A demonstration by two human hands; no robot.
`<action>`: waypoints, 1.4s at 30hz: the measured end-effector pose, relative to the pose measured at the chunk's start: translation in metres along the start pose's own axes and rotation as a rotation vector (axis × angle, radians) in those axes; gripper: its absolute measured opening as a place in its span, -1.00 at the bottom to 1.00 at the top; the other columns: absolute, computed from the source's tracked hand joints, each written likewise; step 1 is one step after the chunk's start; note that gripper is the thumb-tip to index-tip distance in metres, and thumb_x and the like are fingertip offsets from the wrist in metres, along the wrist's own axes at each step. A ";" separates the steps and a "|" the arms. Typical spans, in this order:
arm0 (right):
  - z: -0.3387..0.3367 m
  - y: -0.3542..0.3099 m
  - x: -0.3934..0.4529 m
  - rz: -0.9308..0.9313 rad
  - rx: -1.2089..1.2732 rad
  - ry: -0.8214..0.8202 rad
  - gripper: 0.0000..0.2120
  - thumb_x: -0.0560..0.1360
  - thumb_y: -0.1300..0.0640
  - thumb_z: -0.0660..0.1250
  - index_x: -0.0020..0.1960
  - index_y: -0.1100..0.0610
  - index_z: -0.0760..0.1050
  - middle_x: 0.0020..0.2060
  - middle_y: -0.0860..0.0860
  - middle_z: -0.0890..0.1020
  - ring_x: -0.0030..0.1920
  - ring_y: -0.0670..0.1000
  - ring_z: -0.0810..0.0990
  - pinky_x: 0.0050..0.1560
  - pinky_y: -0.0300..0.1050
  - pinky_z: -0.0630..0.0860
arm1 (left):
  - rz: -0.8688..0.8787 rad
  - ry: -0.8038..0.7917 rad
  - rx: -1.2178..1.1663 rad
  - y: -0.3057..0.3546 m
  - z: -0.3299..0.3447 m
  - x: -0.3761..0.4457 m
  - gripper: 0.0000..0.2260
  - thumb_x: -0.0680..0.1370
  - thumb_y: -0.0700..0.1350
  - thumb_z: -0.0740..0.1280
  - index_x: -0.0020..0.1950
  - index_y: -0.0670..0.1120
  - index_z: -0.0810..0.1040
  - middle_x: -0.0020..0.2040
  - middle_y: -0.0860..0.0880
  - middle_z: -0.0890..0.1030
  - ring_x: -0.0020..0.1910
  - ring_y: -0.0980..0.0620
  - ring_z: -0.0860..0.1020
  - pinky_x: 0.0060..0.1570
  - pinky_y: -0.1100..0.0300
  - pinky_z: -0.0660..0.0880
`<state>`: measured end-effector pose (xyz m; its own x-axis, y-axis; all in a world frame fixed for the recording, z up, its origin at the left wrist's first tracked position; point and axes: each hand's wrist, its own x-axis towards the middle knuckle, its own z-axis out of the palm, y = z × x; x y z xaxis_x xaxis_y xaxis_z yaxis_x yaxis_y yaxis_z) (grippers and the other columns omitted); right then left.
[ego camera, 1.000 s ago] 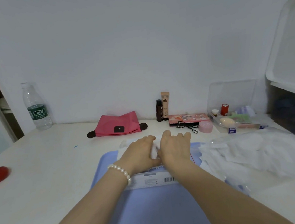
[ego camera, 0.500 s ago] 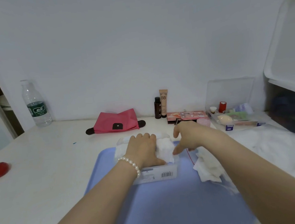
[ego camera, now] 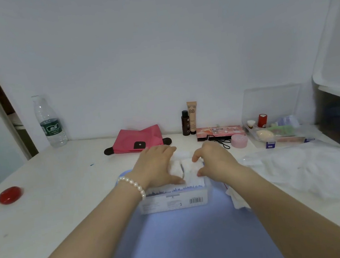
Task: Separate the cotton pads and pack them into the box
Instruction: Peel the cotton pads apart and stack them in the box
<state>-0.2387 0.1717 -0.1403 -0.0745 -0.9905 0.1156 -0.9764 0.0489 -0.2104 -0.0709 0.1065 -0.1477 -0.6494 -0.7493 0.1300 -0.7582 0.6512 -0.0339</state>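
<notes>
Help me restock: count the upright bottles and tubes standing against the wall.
3: a water bottle far left, a dark bottle and a BB tube side by side mid-table. More may hide in the clear organizer.

Colours: mostly white and pale blue, with red and pink accents.
White tabletop (ego camera: 67,204); periwinkle blue mat (ego camera: 188,239); white cotton pads (ego camera: 190,170) in a clear box (ego camera: 173,202) that had a white label, a blue skyline print and a black barcode. Pink pouch (ego camera: 137,140) had dark brown tabs. Bottle (ego camera: 50,121) was clear with a green label. Red round object (ego camera: 10,195); beige BB tube (ego camera: 192,116); pink jar (ego camera: 239,140); white pearl bracelet (ego camera: 133,185).
</notes>
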 end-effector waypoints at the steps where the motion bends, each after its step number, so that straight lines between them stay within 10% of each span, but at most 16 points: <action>1: 0.002 0.000 0.001 -0.035 -0.057 0.006 -0.58 0.41 0.04 0.44 0.26 -0.01 0.49 0.07 0.04 0.42 0.21 0.09 0.39 0.12 -0.10 0.37 | -0.013 -0.057 0.041 -0.004 0.001 -0.004 -0.13 0.39 0.38 0.26 0.54 0.01 0.00 0.54 0.02 0.09 0.52 -0.04 0.05 0.47 -0.09 -0.01; 12: 0.023 -0.009 0.002 -0.247 -0.184 0.034 -0.76 0.60 0.12 0.15 0.16 0.10 0.54 0.34 0.02 0.43 0.34 0.12 0.36 0.24 -0.02 0.34 | -0.084 -0.228 -0.026 0.005 0.023 -0.002 -0.37 0.55 0.31 -0.01 0.51 0.19 -0.23 0.56 0.00 -0.19 0.53 -0.12 -0.16 0.43 -0.28 -0.14; 19: 0.013 0.003 -0.004 -0.094 0.410 0.011 -0.64 0.62 0.14 0.10 0.41 0.08 0.34 0.45 -0.01 0.30 0.46 0.01 0.22 0.42 -0.18 0.11 | -0.129 -0.192 -0.076 0.002 0.018 -0.003 -0.31 0.51 0.37 0.01 0.53 0.15 -0.15 0.57 -0.02 -0.10 0.54 -0.10 -0.09 0.44 -0.22 -0.16; 25: -0.034 0.051 -0.012 0.218 0.337 0.178 -0.84 0.42 0.18 0.39 -0.01 0.09 0.59 -0.03 0.03 0.62 -0.03 0.02 0.54 -0.01 -0.16 0.41 | 0.183 0.279 -0.273 0.050 -0.014 -0.009 -0.69 0.55 0.00 0.22 0.14 -0.15 0.59 0.09 -0.12 0.58 0.10 -0.13 0.51 0.09 0.05 0.41; 34: -0.041 0.062 -0.057 0.426 -0.128 -0.421 0.02 0.18 -0.26 0.51 0.43 0.06 0.07 0.33 0.12 0.22 0.29 0.17 0.36 0.17 0.01 0.43 | 0.291 -0.089 -0.043 0.144 0.020 0.001 -0.81 0.55 -0.25 0.21 0.07 -0.23 0.57 0.03 -0.21 0.58 0.02 -0.18 0.54 -0.12 0.08 0.39; 42: -0.005 0.051 -0.070 0.485 -0.041 -0.138 -0.50 0.35 -0.06 0.40 0.16 0.11 0.29 0.10 0.10 0.42 0.07 0.11 0.51 -0.16 -0.14 0.34 | 0.147 -0.110 -0.041 0.155 0.028 0.000 -0.85 0.55 -0.28 0.18 -0.05 -0.21 0.54 -0.15 -0.17 0.55 -0.08 -0.17 0.53 -0.23 0.11 0.31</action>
<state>-0.2846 0.2446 -0.1546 -0.4968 -0.8600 -0.1163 -0.8434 0.5100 -0.1691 -0.1898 0.2039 -0.1809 -0.7571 -0.6531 0.0177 -0.6532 0.7572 -0.0043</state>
